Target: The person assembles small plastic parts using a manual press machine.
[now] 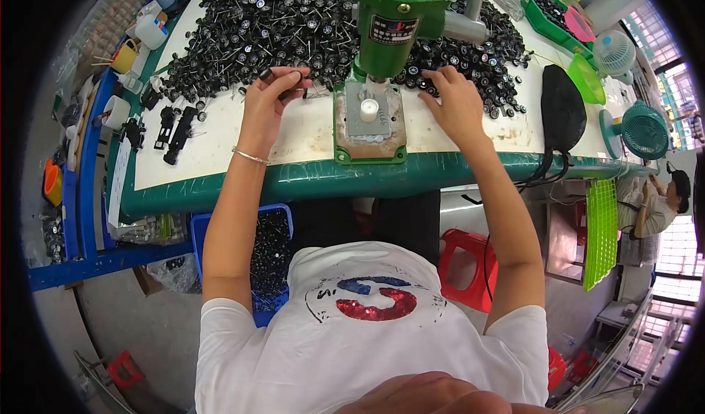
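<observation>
My left hand [266, 109] is closed around small black toy wheels [297, 77], with dark pieces showing at its fingertips. It hovers at the near edge of the pile, left of the press. My right hand [459, 106] is at the right part of the pile, thumb and forefinger apart beside a black wheel [423, 84]. Between the hands stands a green bench press [385, 40]. On its base [400, 150] sits a grey plate [360, 125] with a white round fixture [369, 109] under the ram.
A large heap of wheels and axles [272, 25] covers the table's far side. Black toy chassis [175, 135] lie at left. A black cloth bag [562, 109] and green fans [643, 131] are at right. A blue bin [197, 230] of small black parts sits below the table.
</observation>
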A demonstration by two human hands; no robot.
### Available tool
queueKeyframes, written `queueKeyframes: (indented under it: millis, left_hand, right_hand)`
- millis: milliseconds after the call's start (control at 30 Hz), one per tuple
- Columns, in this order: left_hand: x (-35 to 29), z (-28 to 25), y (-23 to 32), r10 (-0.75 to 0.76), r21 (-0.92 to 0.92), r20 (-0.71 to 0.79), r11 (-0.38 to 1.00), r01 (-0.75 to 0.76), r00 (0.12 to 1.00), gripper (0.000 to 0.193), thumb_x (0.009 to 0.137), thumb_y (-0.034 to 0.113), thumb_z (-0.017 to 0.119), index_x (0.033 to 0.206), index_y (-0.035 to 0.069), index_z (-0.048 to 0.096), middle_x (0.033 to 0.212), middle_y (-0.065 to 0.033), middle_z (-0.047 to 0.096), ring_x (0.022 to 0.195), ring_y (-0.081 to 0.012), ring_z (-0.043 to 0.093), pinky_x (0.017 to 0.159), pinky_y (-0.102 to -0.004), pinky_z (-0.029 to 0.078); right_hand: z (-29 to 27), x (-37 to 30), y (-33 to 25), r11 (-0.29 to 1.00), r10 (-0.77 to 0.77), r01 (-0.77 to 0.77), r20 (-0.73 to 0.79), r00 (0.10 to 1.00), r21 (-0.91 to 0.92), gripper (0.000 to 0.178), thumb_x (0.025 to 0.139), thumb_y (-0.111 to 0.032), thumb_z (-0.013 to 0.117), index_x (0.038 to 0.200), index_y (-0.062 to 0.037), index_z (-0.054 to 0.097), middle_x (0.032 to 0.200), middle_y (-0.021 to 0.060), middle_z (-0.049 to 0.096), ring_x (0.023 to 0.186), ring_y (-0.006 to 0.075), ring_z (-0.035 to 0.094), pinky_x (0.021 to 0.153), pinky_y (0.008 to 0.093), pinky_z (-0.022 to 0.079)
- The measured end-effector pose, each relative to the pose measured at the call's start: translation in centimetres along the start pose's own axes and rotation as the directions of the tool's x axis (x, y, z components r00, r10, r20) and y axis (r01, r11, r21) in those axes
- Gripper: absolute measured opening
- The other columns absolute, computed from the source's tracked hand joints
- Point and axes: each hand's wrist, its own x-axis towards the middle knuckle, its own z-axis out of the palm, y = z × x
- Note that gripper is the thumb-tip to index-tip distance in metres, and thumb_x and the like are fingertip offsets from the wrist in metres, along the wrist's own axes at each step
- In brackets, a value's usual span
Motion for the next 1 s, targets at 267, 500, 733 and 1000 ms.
queueKeyframes:
  millis: [267,500,733,1000]
  left_hand:
    - [-1.9,2.6,-0.5,-0.125,-0.086,0.096,0.987,0.133,0.988,0.027,0.082,-0.005,0.065,0.109,-0.004,0.064,0.105,-0.0127,0.067,0.095,-0.0177,0.065,0.089,-0.0263,0.052]
    - [-2.6,3.2,-1.2,-0.145,0.087,0.012,0.986,0.144,0.989,0.019,0.082,0.004,0.069,0.101,0.0,0.068,0.094,-0.0069,0.07,0.085,-0.0109,0.064,0.07,-0.0206,0.051]
    - [-3.3,5.3,-0.9,-0.131,0.003,0.038,0.991,0.131,0.991,0.01,0.084,0.002,0.067,0.089,-0.006,0.064,0.094,-0.0162,0.069,0.085,-0.0187,0.068,0.077,-0.0252,0.055]
    - [-3.3,5.6,-0.8,-0.109,0.145,0.07,0.985,0.098,0.992,0.013,0.083,0.002,0.067,0.094,-0.005,0.066,0.1,-0.0143,0.068,0.081,-0.0152,0.066,0.078,-0.0267,0.053]
  right_hand:
    - [2.0,1.3,0.1,0.993,-0.08,0.071,-0.103,0.991,-0.094,0.016,0.076,-0.016,0.069,0.09,-0.0128,0.062,0.089,0.0003,0.056,0.086,0.0206,0.055,0.074,0.0346,0.041]
    - [0.5,1.3,-1.7,0.949,0.101,-0.053,-0.141,0.985,0.309,0.013,0.078,-0.01,0.069,0.086,-0.0063,0.06,0.085,0.0036,0.061,0.075,0.0223,0.06,0.067,0.0351,0.046]
    - [-0.9,0.2,-7.8,0.773,-0.033,0.126,-0.159,0.987,0.622,0.015,0.08,-0.004,0.068,0.094,-0.0012,0.063,0.092,0.011,0.062,0.079,0.0252,0.063,0.067,0.0314,0.051]
    - [-1.0,0.0,-8.5,0.825,-0.042,0.079,-0.078,0.996,0.559,0.024,0.079,-0.011,0.069,0.099,-0.0008,0.062,0.095,0.0096,0.063,0.095,0.0266,0.059,0.081,0.0369,0.047]
